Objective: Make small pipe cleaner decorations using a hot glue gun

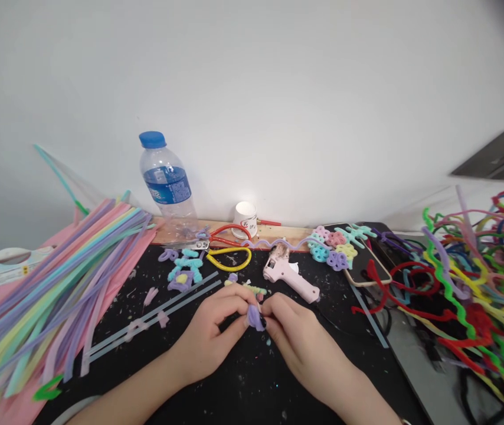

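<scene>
Low over the black mat [234, 389], both my hands meet at a small purple piece of bent pipe cleaner [255, 317]. My left hand [210, 324] pinches it from the left between thumb and fingertips. From the other side, the thumb and fingers of my right hand [300, 336] close on it too, with a small dark spot by the fingertips. Just beyond the fingers lies a yellow-green fuzzy piece [256, 290], partly hidden. A pink hot glue gun [291, 277] rests behind my right hand. Pliers or scissors with red and yellow handles [229, 260] lie further back.
Pastel pipe cleaners [57, 295] fan out at the left. Clear glue sticks [159, 313] and a turquoise pipe-cleaner figure [185, 265] lie nearby. A water bottle [167, 183] and paper cup [245, 217] stand by the wall. Pipe-cleaner flowers [334, 248] and a colourful tangle [468, 283] are rightward.
</scene>
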A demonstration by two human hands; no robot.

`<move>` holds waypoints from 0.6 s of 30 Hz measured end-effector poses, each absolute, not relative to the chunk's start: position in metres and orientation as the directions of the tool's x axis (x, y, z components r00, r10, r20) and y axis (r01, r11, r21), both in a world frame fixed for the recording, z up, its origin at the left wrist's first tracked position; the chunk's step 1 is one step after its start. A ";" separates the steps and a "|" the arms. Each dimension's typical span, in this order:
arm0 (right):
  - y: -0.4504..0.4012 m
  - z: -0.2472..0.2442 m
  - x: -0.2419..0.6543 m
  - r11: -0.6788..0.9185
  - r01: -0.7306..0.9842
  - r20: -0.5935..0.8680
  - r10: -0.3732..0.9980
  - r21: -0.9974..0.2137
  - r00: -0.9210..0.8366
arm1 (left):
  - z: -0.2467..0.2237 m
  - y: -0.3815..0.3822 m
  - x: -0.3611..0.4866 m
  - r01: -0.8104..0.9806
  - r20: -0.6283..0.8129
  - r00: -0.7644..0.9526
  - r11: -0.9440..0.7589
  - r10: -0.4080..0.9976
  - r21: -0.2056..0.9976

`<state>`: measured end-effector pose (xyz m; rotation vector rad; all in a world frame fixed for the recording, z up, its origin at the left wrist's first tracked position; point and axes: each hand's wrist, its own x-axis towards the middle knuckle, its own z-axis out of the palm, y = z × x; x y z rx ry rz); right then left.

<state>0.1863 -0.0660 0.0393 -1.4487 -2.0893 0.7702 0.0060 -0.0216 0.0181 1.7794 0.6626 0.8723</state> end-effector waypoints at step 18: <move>-0.074 0.034 0.176 0.362 0.652 0.176 0.926 -0.667 -0.334 | 0.017 -0.033 0.006 0.064 0.370 0.509 -0.463 0.777 0.884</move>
